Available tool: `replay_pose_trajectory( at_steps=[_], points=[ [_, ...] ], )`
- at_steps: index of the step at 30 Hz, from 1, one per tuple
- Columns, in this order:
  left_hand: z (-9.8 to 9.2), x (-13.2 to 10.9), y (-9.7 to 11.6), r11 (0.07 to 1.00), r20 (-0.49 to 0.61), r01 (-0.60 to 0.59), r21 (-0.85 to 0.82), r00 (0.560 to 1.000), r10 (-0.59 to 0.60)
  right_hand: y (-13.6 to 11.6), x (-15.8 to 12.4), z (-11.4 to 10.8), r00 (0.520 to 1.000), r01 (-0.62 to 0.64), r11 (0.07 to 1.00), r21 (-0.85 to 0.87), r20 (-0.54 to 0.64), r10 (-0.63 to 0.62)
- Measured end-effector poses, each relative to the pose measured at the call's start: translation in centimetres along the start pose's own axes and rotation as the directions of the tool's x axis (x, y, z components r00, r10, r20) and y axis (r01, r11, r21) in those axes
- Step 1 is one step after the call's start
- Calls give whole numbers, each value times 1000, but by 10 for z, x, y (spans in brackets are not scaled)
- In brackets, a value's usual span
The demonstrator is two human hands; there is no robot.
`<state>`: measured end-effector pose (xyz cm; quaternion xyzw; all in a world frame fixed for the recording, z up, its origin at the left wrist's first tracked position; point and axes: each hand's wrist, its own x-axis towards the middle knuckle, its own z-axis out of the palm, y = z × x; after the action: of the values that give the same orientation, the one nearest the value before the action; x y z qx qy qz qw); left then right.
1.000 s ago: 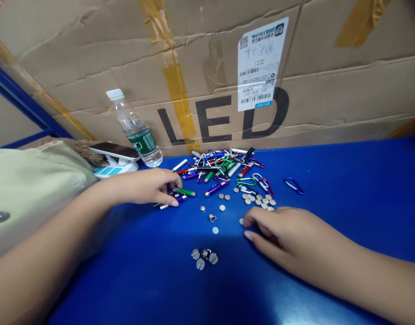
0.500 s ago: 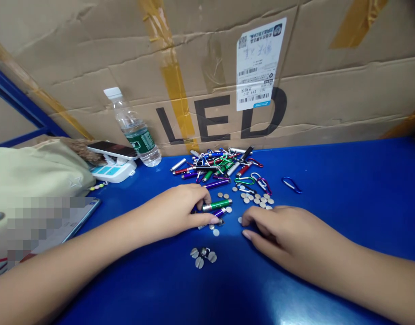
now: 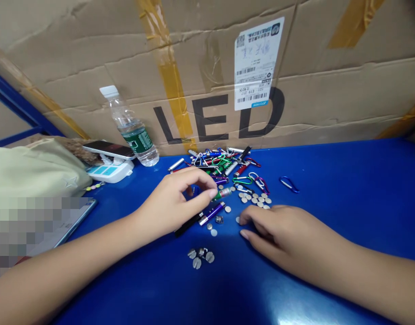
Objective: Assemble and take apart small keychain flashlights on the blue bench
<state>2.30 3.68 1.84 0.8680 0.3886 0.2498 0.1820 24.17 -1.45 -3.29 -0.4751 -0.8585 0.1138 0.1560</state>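
Head view: left hand (image 3: 173,205) pinches the green flashlight (image 3: 223,193) by one end; a mid-barrel grip would likely steady it. At four o'clock, right hand (image 3: 278,228) curls palm-down, hold unseen.

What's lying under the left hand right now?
A purple flashlight and a black tube stick out from beneath the left hand, whose fingers pinch a green flashlight. Anything further under the palm is covered.

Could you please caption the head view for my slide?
Left hand pinches a green mini flashlight beside scattered button cells.
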Motion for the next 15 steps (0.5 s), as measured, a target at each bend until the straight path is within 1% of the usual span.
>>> replay_pose_trajectory(
  at_steps=[2,3,4,6,8,10,12,15],
  points=[
    [2,0,-1,1000,-4,9,4,1000,-9,0,-1,0,1000,-2,1000,-2,2,2],
    [4,0,-3,1000,28,11,22,1000,-12,0,-1,0,1000,-3,1000,-5,3,3],
    [6,0,-4,999,78,2,45,997,-5,0,-1,0,1000,-4,1000,-7,5,4],
    [9,-1,-7,995,192,-54,86,981,37,0,-1,0,1000,-7,1000,-12,12,7],
    [9,-1,-9,988,261,-110,110,962,78,-1,-2,0,1000,-13,1000,-11,24,13],
    [3,-1,-9,981,300,-130,143,950,83,-1,-2,-2,999,-24,1000,-3,32,24],
    [-8,-1,-9,971,353,-140,196,933,63,-1,-1,-4,999,-28,1000,12,27,27],
    [-22,0,-10,951,418,-134,279,908,5,0,1,-8,1000,-15,999,34,-14,16]
  ],
)
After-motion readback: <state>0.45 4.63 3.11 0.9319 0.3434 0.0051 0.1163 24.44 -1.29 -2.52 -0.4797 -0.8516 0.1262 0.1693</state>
